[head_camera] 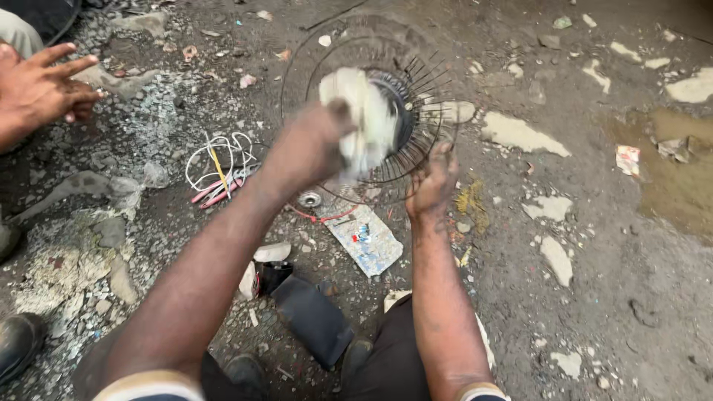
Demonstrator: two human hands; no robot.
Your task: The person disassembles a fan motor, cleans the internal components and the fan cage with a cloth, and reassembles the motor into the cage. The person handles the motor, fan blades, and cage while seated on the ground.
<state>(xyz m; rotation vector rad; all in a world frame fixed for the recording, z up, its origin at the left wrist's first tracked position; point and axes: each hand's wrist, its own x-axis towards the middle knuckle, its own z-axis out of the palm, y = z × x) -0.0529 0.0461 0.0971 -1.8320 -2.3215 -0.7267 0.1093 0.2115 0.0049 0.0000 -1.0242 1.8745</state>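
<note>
**Wire fan guard held and wiped above muddy ground**

The right hand (pixel 433 182) is closed on the lower rim of a round wire fan guard (pixel 416 122), held tilted off the ground. The left hand (pixel 312 145), blurred, is bunched around a pale cloth (pixel 364 119) pressed against the guard's dark centre; the exact finger hold cannot be made out. Below the grip lies wet, dark earth (pixel 594 297) strewn with pale stone chips and gravel, with a brown puddle (pixel 679 178) far to the right. Just beneath the guard sits a flat, grimy printed wrapper (pixel 368 241), rectangular, with red and blue marks. Left of the grip lie coiled white wires (pixel 223 152) over red-handled pliers (pixel 215 194). Another person's hand (pixel 44 85) rests at the far left. The guard's thin dark spokes radiate from a central ring.
</note>
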